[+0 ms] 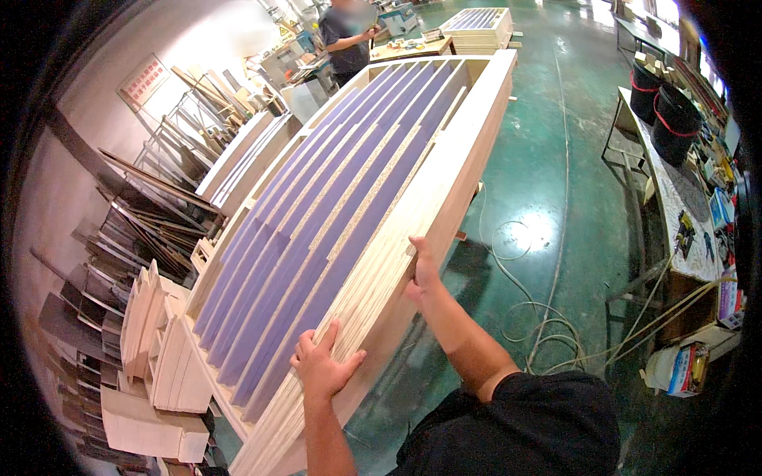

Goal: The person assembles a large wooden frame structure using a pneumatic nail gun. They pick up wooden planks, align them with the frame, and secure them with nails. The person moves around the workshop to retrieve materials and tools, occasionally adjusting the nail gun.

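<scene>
A long wooden frame lies before me, its interior filled with purple panels between strips of chipboard. Pale thin wooden strips run side by side along its near right edge. My left hand rests across these strips, thumb and fingers spread apart. Farther along, my right hand grips the outer edge of the strips from the side, fingertips on top. The undersides of both hands are hidden.
Curved wooden pieces and leaning boards stand at left. A person stands beyond the frame. Hoses lie on the green floor. At right, a workbench holds black buckets and tools. Another panel stack stands far back.
</scene>
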The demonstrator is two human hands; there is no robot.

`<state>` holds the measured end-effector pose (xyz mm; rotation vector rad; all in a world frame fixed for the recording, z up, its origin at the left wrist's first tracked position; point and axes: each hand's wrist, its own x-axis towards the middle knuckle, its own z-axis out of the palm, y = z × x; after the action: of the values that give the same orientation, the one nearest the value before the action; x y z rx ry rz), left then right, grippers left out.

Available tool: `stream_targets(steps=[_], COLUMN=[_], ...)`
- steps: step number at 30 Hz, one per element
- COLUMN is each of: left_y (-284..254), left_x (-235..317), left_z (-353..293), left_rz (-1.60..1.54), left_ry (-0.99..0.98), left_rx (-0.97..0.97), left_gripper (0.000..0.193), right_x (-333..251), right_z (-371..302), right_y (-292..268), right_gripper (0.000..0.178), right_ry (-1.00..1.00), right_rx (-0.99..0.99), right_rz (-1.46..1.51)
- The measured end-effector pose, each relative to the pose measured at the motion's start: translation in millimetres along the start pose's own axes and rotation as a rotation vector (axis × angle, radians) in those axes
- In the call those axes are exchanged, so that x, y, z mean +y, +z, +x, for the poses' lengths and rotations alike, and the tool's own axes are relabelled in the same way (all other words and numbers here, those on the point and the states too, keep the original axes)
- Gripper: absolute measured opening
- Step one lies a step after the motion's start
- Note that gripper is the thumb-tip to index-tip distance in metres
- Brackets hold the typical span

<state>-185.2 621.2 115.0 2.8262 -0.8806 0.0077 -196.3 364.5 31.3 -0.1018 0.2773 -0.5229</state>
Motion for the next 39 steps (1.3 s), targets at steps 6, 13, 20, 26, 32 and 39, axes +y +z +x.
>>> stream_targets(steps=[6, 13, 20, 26, 32, 39], left_y=[24, 28, 26, 22, 3, 4], left_x=[12, 10, -11, -18, -2, 8], left_z=[5, 9, 28, 37, 42, 37], left_rz=[-0.108, -0.196, -0.283, -0.245, -0.172, -0.164], left_ry=[-0.059, -0.071, -0.027, 0.074, 0.223, 0.238], left_rx=[-0.141, -0.265, -0.373, -0.452, -0.435, -0.458], left_gripper=[0.089, 0.095, 0.096, 0.088, 0.074, 0.062], right_x=[-12, -12, -13, -21, -20, -10], right_z=[19, 27, 21, 18, 6, 10], right_y=[-32, -50, -33, -48, -58, -80], right_gripper=[0.068, 0.06, 0.055, 0.044, 0.046, 0.045], right_ry=[-0.092, -0.105, -0.153, -0.141, -0.132, -0.18], right_rx=[-0.01, 0.119, 0.259, 0.336, 0.334, 0.279], right_rz=[-0.061, -0.185, -0.278, -0.387, -0.314, -0.162])
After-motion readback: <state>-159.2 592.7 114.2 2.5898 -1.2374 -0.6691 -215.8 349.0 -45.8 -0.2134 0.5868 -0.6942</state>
